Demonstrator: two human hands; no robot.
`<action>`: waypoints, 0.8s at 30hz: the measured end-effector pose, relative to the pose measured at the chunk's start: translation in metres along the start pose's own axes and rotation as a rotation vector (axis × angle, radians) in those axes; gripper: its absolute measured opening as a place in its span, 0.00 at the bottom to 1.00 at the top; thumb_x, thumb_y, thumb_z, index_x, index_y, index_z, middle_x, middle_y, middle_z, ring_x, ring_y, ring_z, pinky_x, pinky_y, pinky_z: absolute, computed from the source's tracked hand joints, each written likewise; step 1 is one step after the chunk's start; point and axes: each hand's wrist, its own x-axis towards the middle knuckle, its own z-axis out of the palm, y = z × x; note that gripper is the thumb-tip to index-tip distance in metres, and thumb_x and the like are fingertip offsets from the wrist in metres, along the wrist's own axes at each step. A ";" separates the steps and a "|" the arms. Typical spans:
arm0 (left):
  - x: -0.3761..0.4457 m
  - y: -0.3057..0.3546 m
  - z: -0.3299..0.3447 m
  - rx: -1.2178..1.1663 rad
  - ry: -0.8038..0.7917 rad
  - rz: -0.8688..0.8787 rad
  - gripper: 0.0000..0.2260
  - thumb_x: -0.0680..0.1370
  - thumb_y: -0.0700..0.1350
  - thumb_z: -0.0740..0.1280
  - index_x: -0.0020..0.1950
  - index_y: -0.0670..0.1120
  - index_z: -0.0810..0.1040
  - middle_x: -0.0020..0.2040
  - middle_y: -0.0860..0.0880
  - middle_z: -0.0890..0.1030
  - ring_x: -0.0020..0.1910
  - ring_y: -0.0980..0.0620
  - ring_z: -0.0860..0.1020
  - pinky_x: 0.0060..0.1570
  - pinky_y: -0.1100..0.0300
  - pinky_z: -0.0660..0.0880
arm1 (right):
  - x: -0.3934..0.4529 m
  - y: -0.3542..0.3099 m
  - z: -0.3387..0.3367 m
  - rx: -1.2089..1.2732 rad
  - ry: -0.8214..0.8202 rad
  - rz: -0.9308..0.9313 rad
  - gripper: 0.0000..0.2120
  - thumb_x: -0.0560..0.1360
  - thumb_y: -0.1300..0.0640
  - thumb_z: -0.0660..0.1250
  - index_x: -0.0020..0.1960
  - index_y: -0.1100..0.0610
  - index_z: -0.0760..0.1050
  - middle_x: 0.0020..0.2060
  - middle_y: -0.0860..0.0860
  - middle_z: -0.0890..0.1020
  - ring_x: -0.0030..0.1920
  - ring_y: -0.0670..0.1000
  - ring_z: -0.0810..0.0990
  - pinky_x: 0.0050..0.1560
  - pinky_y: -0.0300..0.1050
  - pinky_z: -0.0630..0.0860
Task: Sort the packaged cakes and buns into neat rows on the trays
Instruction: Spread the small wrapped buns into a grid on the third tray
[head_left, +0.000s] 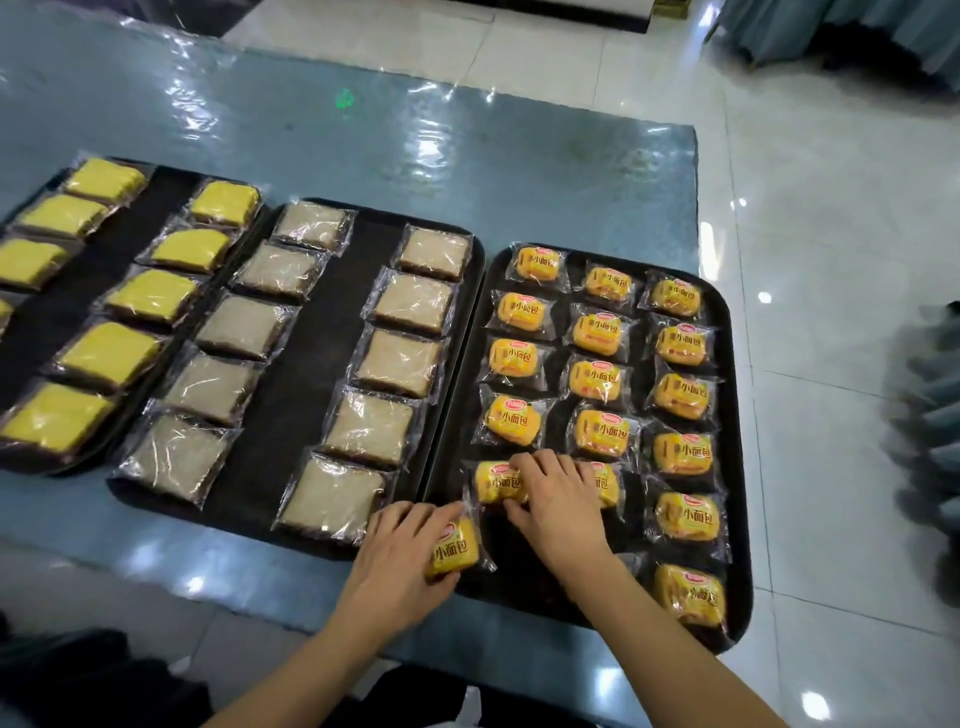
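My left hand (400, 561) grips a wrapped orange bun (453, 548) at the right tray's (740, 597) near-left corner | my right hand (558, 499) pinches the next bun (496, 483) just beyond it | other buns fill three rows | pale cakes (400, 361) middle tray, yellow cakes (106, 353) far-left tray

Black trays (737, 415) carry yellow cakes (109, 353), pale beige cakes (400, 364) and orange-yellow bun packets (597, 332) printed in red, perhaps brown, lettering
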 end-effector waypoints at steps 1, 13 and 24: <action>-0.002 -0.003 0.001 0.003 -0.010 0.017 0.34 0.70 0.59 0.71 0.74 0.62 0.63 0.66 0.56 0.71 0.66 0.50 0.68 0.68 0.51 0.68 | 0.000 -0.002 0.001 0.006 0.012 0.022 0.23 0.76 0.43 0.69 0.68 0.48 0.71 0.61 0.48 0.77 0.63 0.53 0.75 0.65 0.52 0.68; 0.013 0.016 0.001 -0.021 -0.042 0.119 0.37 0.71 0.63 0.69 0.78 0.59 0.59 0.70 0.60 0.68 0.72 0.54 0.62 0.74 0.55 0.57 | -0.003 0.001 0.001 0.164 0.076 0.090 0.16 0.80 0.43 0.63 0.65 0.47 0.73 0.57 0.46 0.77 0.60 0.52 0.74 0.63 0.52 0.67; -0.006 -0.014 0.013 0.050 0.182 0.135 0.13 0.75 0.52 0.70 0.59 0.55 0.78 0.56 0.57 0.78 0.57 0.52 0.74 0.57 0.51 0.76 | -0.062 -0.001 0.030 0.132 0.140 -0.271 0.14 0.77 0.42 0.64 0.60 0.46 0.76 0.53 0.43 0.78 0.55 0.48 0.75 0.58 0.47 0.70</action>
